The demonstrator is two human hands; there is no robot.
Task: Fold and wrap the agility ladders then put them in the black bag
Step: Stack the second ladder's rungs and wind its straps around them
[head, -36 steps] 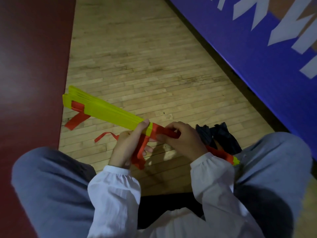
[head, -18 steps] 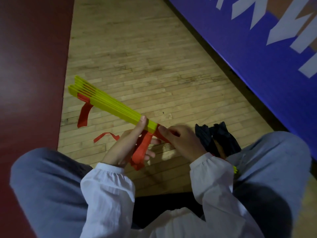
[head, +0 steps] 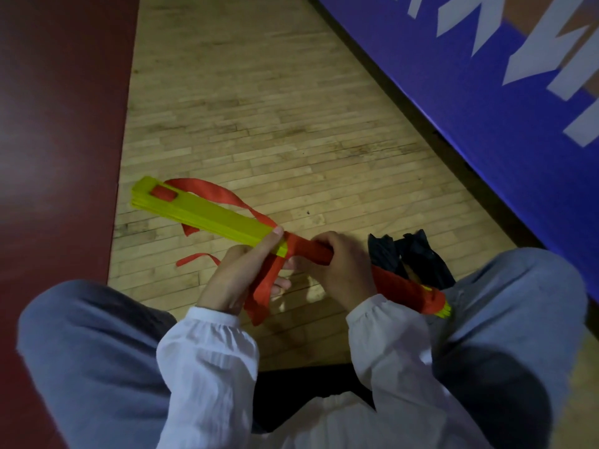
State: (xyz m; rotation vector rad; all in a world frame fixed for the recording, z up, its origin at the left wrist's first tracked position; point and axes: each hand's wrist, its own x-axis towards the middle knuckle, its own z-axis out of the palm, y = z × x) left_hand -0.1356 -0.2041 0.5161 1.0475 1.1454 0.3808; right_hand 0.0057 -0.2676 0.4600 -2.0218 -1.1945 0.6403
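Wooden gym floor (head: pixel 259 124) underneath. Stacked yellow ladder rungs (head: pixel 207 210) are held left of black bag (head: pixel 418 251), off floor, so red strap (head: pixel 214 189) can be wound round. Stack is clamped by left hand (head: pixel 233 277); wrapped section, nearest bag, is gripped by right hand (head: pixel 340 270). Since earlier: stack is rolled flat-side up, strap is looped over far end.

The right hand (head: pixel 338 270) hides part of the ladder (head: pixel 207 212); banner lettering (head: pixel 534 53) runs off-frame.

Ladder bundle (head: pixel 207 212) in left hand (head: pixel 236 277), red strap (head: pixel 304 251) round it in right hand (head: pixel 337 267), black bag (head: pixel 418 254) beside
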